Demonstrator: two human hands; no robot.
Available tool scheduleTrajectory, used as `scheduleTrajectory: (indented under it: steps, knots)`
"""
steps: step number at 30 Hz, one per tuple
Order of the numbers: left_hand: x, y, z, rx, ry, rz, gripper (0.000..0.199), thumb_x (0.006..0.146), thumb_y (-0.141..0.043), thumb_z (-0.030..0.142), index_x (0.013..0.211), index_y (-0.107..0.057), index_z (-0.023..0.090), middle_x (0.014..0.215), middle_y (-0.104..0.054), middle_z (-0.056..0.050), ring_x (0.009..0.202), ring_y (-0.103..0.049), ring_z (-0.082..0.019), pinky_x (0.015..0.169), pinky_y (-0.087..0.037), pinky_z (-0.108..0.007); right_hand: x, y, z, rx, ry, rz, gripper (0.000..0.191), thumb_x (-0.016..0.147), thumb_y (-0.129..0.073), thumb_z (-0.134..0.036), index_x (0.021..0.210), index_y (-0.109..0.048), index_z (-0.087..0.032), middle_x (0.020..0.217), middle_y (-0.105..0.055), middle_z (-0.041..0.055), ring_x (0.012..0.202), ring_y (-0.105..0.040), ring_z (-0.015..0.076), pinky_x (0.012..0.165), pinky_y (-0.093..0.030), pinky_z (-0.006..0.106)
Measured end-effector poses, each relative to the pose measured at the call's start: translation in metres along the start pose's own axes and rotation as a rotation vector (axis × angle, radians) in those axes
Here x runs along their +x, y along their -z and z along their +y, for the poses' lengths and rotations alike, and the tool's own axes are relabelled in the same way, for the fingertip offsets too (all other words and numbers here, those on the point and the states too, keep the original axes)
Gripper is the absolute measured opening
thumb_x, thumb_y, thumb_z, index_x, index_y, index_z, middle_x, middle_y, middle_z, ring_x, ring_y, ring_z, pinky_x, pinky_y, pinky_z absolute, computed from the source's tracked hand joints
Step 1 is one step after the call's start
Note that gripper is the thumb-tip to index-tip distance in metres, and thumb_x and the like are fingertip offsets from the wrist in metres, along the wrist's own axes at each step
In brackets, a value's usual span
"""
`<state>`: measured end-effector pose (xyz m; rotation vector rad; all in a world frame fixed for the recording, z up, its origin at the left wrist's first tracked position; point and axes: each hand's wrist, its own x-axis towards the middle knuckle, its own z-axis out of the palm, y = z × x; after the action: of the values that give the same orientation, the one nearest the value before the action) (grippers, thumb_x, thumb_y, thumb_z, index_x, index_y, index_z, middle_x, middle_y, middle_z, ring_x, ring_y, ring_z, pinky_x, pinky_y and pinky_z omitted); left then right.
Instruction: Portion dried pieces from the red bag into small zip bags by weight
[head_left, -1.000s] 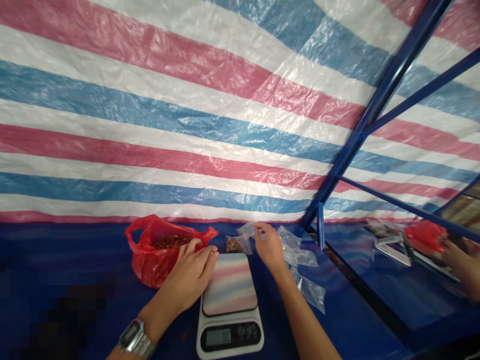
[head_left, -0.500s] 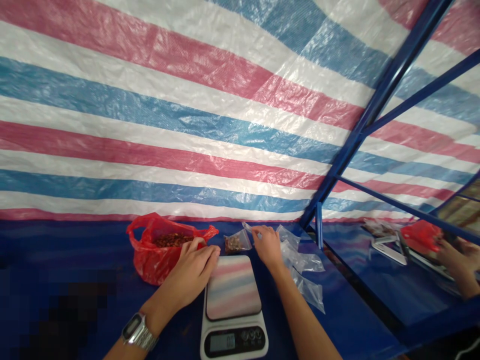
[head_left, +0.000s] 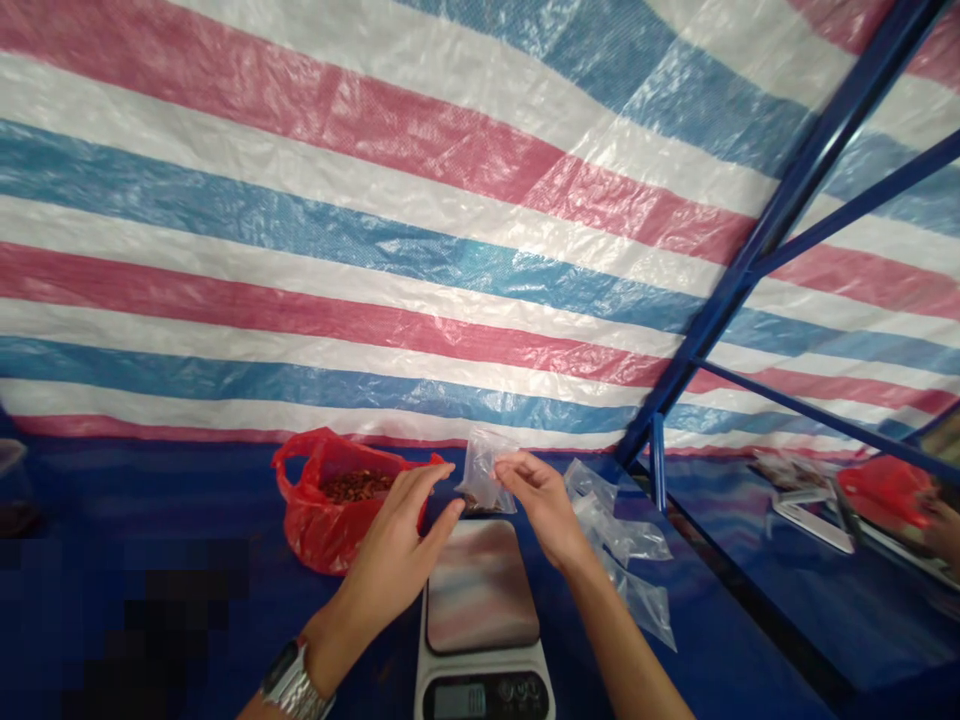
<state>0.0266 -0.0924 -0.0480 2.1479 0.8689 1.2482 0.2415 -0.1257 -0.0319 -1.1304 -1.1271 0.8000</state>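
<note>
At the left of the blue tabletop (head_left: 150, 600) sits a red plastic bag (head_left: 309, 530), its mouth slumped open so the dried reddish-brown pieces (head_left: 357, 487) inside stay easy to reach. Next comes the left hand (head_left: 397, 540), with a wristwatch (head_left: 294, 685) on its wrist, held open with fingers spread, just beside a small clear bag (head_left: 481, 470) and apparently not gripping it. The right hand (head_left: 541, 505) pinches that bag near its upper right edge, between thumb and fingers, lifting it above the far end of a kitchen scale (head_left: 481, 615). Hanging this way, the bag lets its few brown pieces (head_left: 477, 503) settle into the bottom. The scale sits between both hands, its display cut off by the lower edge of the view. Further right, loose clear bags (head_left: 619, 535) lie within the right hand's reach, and a shiny pane (head_left: 810, 560) reflects the red bag beneath a blue metal frame (head_left: 780, 240) and a striped tarp (head_left: 337, 250).
</note>
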Motion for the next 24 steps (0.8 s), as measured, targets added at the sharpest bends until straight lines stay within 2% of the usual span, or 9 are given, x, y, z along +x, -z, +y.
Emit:
scheduleTrajectory:
  steps: [2, 6, 10, 13, 16, 19, 24]
  knots:
    - [-0.0006, -0.0036, -0.0016, -0.069, 0.061, -0.017, 0.042, 0.098, -0.062, 0.043, 0.137, -0.060, 0.028, 0.135, -0.068, -0.008, 0.127, -0.063, -0.025, 0.110, -0.049, -0.042, -0.0041, -0.0075, -0.0023, 0.048, -0.034, -0.041, 0.034, 0.079, -0.085, -0.051, 0.089, -0.077, -0.019, 0.082, -0.074, 0.0027, 0.074, -0.064, 0.0159, 0.071, -0.049, 0.027]
    - [0.0019, -0.0062, -0.0037, -0.244, 0.176, -0.065, 0.034, 0.095, -0.064, 0.040, 0.126, -0.067, 0.026, 0.114, -0.076, -0.005, 0.108, -0.071, -0.023, 0.099, -0.054, -0.039, -0.0061, -0.0128, -0.0029, 0.090, -0.043, -0.076, 0.034, 0.079, -0.086, -0.050, 0.089, -0.076, -0.020, 0.078, -0.071, 0.0010, 0.070, -0.060, 0.0145, 0.069, -0.048, 0.027]
    - [0.0065, -0.0031, -0.0025, -0.374, 0.262, -0.024, 0.031, 0.093, -0.067, 0.041, 0.119, -0.068, 0.024, 0.109, -0.076, -0.005, 0.107, -0.071, -0.024, 0.097, -0.053, -0.037, -0.0048, -0.0097, -0.0057, 0.064, -0.039, -0.073, 0.035, 0.081, -0.084, -0.052, 0.087, -0.075, -0.019, 0.076, -0.069, 0.0012, 0.071, -0.059, 0.0153, 0.068, -0.047, 0.027]
    - [0.0087, -0.0014, -0.0025, -0.453, 0.281, -0.026, 0.031, 0.092, -0.069, 0.041, 0.117, -0.067, 0.023, 0.110, -0.075, -0.005, 0.107, -0.070, -0.023, 0.099, -0.051, -0.036, -0.0047, -0.0077, -0.0084, 0.065, -0.015, -0.069, 0.033, 0.082, -0.083, -0.051, 0.081, -0.072, -0.019, 0.076, -0.068, 0.0005, 0.071, -0.058, 0.0147, 0.067, -0.046, 0.026]
    - [0.0093, -0.0014, -0.0035, -0.506, 0.310, -0.048, 0.033, 0.093, -0.068, 0.042, 0.120, -0.064, 0.023, 0.107, -0.075, -0.005, 0.102, -0.071, -0.021, 0.096, -0.052, -0.035, -0.0055, -0.0079, -0.0105, 0.089, -0.002, -0.068, 0.032, 0.083, -0.083, -0.050, 0.096, -0.074, -0.022, 0.085, -0.071, 0.0006, 0.076, -0.060, 0.0147, 0.073, -0.048, 0.026]
    - [0.0088, -0.0016, -0.0041, -0.516, 0.307, -0.083, 0.032, 0.095, -0.066, 0.042, 0.120, -0.064, 0.023, 0.104, -0.075, -0.004, 0.099, -0.072, -0.021, 0.093, -0.052, -0.033, -0.0066, -0.0097, -0.0108, 0.073, -0.013, -0.073, 0.040, 0.084, -0.081, -0.052, 0.110, -0.074, -0.023, 0.095, -0.073, 0.0026, 0.083, -0.062, 0.0165, 0.079, -0.050, 0.028]
    - [0.0072, -0.0024, -0.0064, -0.455, 0.256, -0.110, 0.029, 0.098, -0.060, 0.040, 0.121, -0.064, 0.023, 0.106, -0.075, -0.005, 0.101, -0.071, -0.022, 0.092, -0.053, -0.035, -0.0062, -0.0109, -0.0059, 0.050, -0.023, -0.090, 0.040, 0.085, -0.078, -0.056, 0.102, -0.073, -0.021, 0.089, -0.072, 0.0028, 0.079, -0.062, 0.0168, 0.074, -0.049, 0.028]
